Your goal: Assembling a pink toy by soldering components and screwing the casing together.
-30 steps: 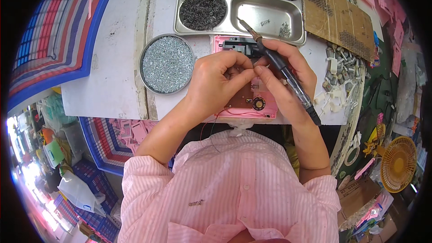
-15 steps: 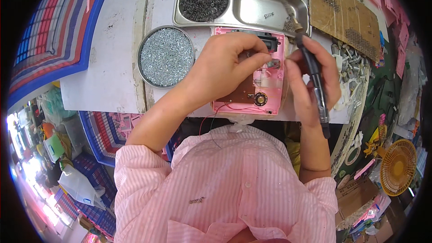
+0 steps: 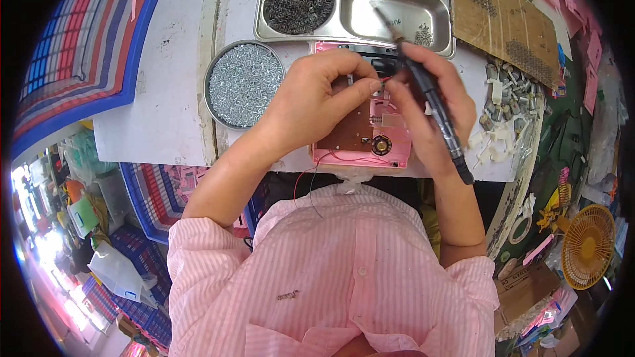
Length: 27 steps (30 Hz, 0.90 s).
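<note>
An open pink plastic case (image 3: 324,157) lies at the table's near edge, holding a brown board (image 3: 345,131) and a small round black speaker (image 3: 381,145). Thin red and dark wires trail from it toward my lap. Over its upper part, my left hand (image 3: 307,99) is closed in a pinch; what sits in the fingertips is too small to make out. My right hand (image 3: 456,96) grips a black pen-shaped tool (image 3: 423,82), its slim metal tip pointing up and left over the tray. A bit of red wire shows where both hands' fingertips meet.
Beyond the case stands a metal compartment tray (image 3: 354,34) with dark springs. A round dish of silvery screws (image 3: 243,86) is to the left. Cardboard (image 3: 506,23) with springs, and small metal and white plastic parts (image 3: 499,116), lie right. A blue-rimmed basket (image 3: 126,92) stands far left.
My right hand has moved left with the pen-shaped tool, its fingertips now meeting my left hand's. The tool's tip has swung left over the tray. My left hand has shifted slightly left.
</note>
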### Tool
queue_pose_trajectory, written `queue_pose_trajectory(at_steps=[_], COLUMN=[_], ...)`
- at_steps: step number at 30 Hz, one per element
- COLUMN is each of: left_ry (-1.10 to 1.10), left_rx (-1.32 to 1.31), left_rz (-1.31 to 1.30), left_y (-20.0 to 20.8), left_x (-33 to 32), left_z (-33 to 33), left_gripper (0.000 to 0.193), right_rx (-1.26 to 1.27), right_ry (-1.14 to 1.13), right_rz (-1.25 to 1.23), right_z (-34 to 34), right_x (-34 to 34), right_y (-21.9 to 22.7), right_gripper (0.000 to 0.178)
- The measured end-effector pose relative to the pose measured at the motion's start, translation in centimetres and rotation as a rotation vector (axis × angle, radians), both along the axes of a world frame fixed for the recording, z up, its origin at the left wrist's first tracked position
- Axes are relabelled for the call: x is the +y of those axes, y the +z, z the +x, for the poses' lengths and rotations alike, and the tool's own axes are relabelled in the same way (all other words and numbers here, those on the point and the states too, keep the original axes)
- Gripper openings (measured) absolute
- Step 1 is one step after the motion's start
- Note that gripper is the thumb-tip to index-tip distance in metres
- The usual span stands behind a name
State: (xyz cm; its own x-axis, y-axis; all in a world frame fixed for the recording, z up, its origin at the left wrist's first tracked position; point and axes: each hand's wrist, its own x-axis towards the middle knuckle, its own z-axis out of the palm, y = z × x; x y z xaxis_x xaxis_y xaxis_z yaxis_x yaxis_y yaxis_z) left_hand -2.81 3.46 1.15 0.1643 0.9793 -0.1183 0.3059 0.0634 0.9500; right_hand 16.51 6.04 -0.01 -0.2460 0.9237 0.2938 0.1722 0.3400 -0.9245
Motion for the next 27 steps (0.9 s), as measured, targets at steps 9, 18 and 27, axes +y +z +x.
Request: queue_pose_trajectory(at_steps=[9, 18, 27], left_ry=[-0.037, 0.221, 0.244], left_rx=[0.453, 0.346, 0.400], left_rz=[0.411, 0.335, 0.359], left_y=[-1.0, -2.3, -2.8], left_x=[-0.3, -0.8, -1.0], left_z=[0.3, 1.6, 1.4], left_gripper=[0.012, 0.008, 0.007], right_rx=[-0.026, 0.003, -0.201], right_ry=[-0.221, -0.007, 0.188], right_rz=[0.029, 0.038, 0.215], right_z=[5.0, 6.6, 5.9], right_x=[-0.7, -3.1, -2.0], right_y=[1.1, 0.9, 0.2], right_gripper=[0.045, 0.027, 0.028])
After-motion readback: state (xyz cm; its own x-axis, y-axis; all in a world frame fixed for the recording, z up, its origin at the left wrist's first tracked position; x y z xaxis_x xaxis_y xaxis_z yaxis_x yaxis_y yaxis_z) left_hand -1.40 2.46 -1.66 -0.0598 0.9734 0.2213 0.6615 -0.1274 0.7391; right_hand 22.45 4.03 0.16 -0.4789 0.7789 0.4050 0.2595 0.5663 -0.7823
